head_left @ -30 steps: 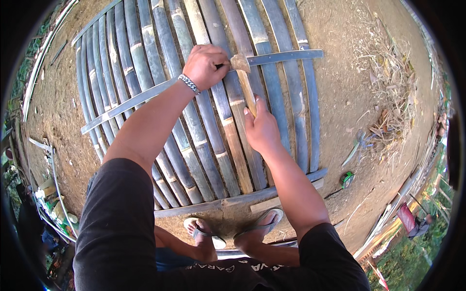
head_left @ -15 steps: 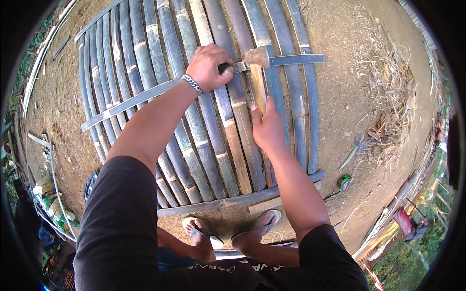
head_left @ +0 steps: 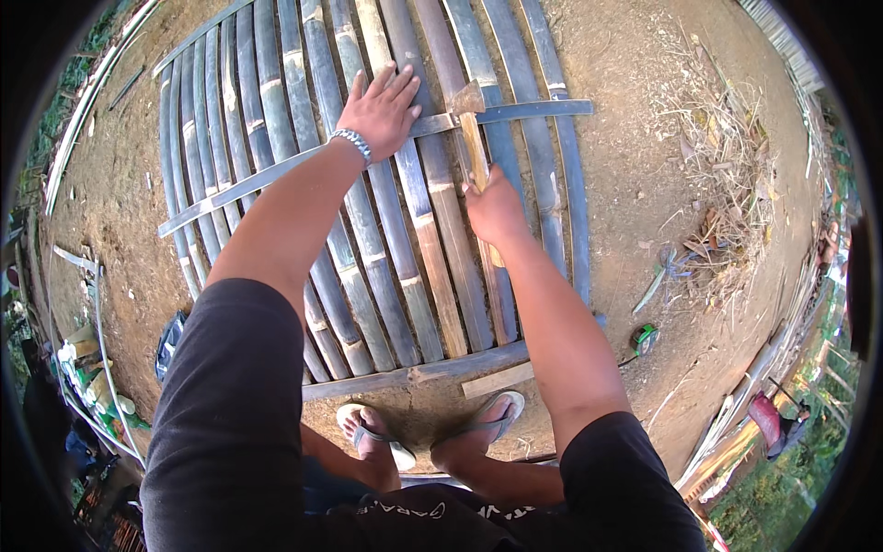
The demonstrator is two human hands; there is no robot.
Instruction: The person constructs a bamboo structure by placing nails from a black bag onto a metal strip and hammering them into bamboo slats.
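Note:
A wooden-handled hammer (head_left: 473,152) with a brownish, wedge-shaped head is in my right hand (head_left: 497,212), whose fingers are closed around the handle. Its head rests at or just above the flat bamboo cross strip (head_left: 543,110), over the right-hand slats. With fingers spread, my left hand (head_left: 379,115) presses flat on the strip and the slats (head_left: 418,216) beside it. A silvery chain bracelet circles that wrist. The long split-bamboo slats lie side by side, with the strip running across them. Whatever lies beneath my left palm is hidden.
At the near end, the slats meet a bamboo crosspiece (head_left: 428,370), with a short pale wooden piece (head_left: 497,379) beside it. My sandalled feet stand just behind. A green tape measure (head_left: 644,339) lies on the dirt to the right, below dry straw (head_left: 727,175).
My left hand has opened from a closed grip around something dark and now lies flat. The hammer has shifted slightly left, and its head has turned. The whole view has moved a little.

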